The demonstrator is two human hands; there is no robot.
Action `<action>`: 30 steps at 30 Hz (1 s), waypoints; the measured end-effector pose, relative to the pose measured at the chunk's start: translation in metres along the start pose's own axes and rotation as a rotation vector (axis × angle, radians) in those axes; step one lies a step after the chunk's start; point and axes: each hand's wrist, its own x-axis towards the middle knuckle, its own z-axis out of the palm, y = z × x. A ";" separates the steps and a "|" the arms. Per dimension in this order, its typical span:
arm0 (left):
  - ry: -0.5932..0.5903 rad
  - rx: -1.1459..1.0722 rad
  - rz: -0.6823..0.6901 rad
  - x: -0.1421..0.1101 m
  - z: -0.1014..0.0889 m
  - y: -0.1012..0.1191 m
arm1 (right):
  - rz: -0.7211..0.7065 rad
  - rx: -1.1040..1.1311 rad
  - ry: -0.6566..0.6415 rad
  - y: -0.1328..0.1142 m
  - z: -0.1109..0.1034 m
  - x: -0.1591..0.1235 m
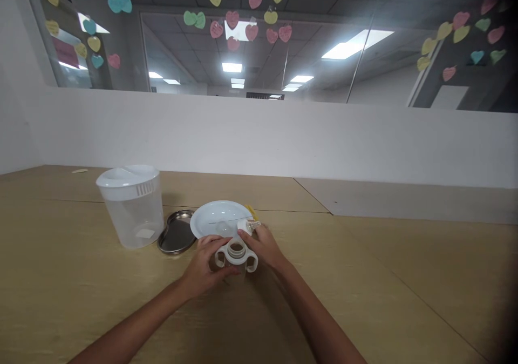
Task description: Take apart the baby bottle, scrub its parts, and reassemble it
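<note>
A baby bottle (237, 250) with two white side handles stands upright in front of me, its threaded mouth uncovered. My left hand (208, 264) is closed around the bottle's left side, with the thumb across its front. In my right hand (263, 244) is a white bottle cap with a clear teat (245, 226), gripped between the fingers just above and right of the bottle mouth. Right behind the hands lies a white plate (214, 209), with a clear dome-shaped piece (223, 228) and a thin rod on it. Some of my right fingers are hidden behind the cap.
Left of the plate is a kidney-shaped steel tray (176, 234). A tall translucent plastic bucket (135, 218) with a white top stands farther left. Something thin and yellow (251, 211) shows at the plate's right edge. A white wall with a window rises behind the wooden table (364, 288).
</note>
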 end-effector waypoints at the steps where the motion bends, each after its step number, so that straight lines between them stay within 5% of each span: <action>1: 0.003 0.002 0.006 0.000 0.000 0.000 | -0.005 -0.019 -0.005 0.001 0.000 0.000; 16: 0.000 0.019 0.027 0.000 -0.002 -0.001 | -0.034 -0.108 -0.018 0.000 0.000 -0.001; 30: 0.002 0.016 0.024 0.001 -0.002 0.000 | 0.006 0.033 0.057 0.006 0.002 0.000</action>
